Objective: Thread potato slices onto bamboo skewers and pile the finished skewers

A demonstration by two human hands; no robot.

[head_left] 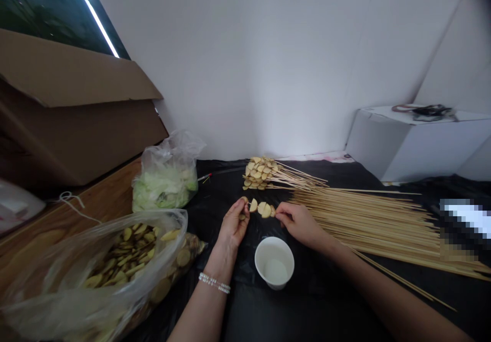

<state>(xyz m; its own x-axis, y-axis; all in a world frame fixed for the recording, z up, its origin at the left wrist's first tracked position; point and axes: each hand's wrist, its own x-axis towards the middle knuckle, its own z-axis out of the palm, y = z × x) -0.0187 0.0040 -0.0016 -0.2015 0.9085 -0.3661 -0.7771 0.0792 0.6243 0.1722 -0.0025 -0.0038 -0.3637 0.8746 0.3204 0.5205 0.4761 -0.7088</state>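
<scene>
Between my hands runs a thin skewer with several pale potato slices (264, 209) threaded on it, above the black table covering. My left hand (233, 220) is closed on potato slices at the skewer's left end, with slice edges showing at its fingers. Thumb and fingers of my right hand (298, 223) pinch the skewer at its right end, against the last slice. How much of the stick lies under that hand is hidden. Just below, a white paper cup (274, 263) stands upright, seemingly with some liquid inside.
At left an open plastic bag (169, 260) holds many potato slices; behind it is a bag of cut greens (164, 183). Filled potato skewers (261, 172) are piled at the back. Bare bamboo sticks (376, 222) lie at right. A cardboard box (76, 127) and white box (414, 142) flank the wall.
</scene>
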